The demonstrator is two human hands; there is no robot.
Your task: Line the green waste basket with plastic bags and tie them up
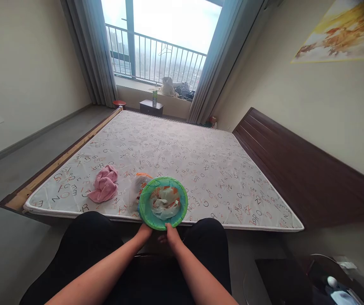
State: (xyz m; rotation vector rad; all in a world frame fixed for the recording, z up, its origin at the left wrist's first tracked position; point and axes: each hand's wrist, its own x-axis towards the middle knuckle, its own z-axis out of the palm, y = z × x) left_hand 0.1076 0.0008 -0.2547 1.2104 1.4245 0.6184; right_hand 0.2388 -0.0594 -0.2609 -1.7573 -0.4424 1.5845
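Note:
A green trash bin (144,220), lined with a thin plastic bag and holding crumpled whitish and orange-brown waste, is between my knees at the mattress edge. My left hand (145,231) grips its near left side, the fingers hidden behind the bin. My right hand (172,236) holds the near rim with its thumb on top and fingers curled below. Just beyond the bin, a clear plastic bag (136,186) with something orange lies on the mattress (182,148), partly covered by the bin. A crumpled pink cloth (105,184) lies farther left.
A dark wooden headboard (290,156) borders the mattress on the right, a wooden bed rail (70,154) on the left. Beyond the bed, a small dark nightstand (151,109) carries a green bottle (154,98). Dark furniture with small items (334,284) stands at lower right.

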